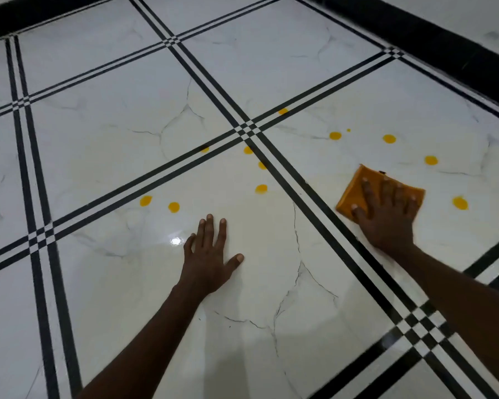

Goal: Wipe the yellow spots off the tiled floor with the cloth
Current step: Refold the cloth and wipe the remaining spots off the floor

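Several yellow spots dot the white tiled floor [121,156]. One spot [460,203] lies just right of the cloth, another spot [431,160] just beyond it, and a spot [261,188] sits on the middle tile. A folded orange cloth [355,191] lies flat on the right tile. My right hand [386,214] presses down on it with fingers spread. My left hand [206,254] rests flat on the middle tile, fingers apart, holding nothing, a little short of two spots [173,207].
Black triple lines cross the floor between the marble-look tiles. A black border strip [444,47] runs along the far right, and another along the far left corner. A bright light reflection [175,241] shines beside my left hand.
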The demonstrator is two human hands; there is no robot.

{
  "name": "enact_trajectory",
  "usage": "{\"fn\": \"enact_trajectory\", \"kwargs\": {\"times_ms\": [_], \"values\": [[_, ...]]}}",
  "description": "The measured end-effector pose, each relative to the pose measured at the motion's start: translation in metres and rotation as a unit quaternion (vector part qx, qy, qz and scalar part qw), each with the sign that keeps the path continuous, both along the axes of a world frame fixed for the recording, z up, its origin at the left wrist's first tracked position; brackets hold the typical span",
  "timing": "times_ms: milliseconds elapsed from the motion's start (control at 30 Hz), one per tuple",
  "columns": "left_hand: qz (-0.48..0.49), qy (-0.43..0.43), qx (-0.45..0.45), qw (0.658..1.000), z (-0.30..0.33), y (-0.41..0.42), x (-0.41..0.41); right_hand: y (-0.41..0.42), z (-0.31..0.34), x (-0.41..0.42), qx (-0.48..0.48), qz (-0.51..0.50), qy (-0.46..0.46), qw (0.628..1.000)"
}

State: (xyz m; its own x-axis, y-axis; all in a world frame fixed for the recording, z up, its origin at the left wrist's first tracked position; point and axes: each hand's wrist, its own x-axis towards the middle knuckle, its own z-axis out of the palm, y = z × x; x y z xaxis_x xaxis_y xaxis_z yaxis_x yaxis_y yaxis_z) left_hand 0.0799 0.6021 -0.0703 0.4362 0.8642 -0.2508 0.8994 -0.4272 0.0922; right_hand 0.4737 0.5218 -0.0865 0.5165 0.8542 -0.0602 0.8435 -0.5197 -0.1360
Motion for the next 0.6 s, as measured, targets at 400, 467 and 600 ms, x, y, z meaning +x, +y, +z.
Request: {"fn": "enact_trajectory", "kwargs": {"times_ms": [400, 467, 600], "values": [[-0.057, 0.168, -0.022, 0.984, 0.04, 0.03, 0.038, 0.058, 0.019, -0.063, -0.123, 0.226, 0.011, 0.966], [-0.05, 0.163, -0.019, 0.985, 0.044, 0.035, 0.049, 0.052, 0.025, -0.023, -0.143, 0.195, 0.013, 0.97], [-0.083, 0.056, -0.057, 0.993, 0.024, 0.005, 0.072, -0.001, 0.025, 0.046, -0.191, 0.182, -0.005, 0.965]]}}
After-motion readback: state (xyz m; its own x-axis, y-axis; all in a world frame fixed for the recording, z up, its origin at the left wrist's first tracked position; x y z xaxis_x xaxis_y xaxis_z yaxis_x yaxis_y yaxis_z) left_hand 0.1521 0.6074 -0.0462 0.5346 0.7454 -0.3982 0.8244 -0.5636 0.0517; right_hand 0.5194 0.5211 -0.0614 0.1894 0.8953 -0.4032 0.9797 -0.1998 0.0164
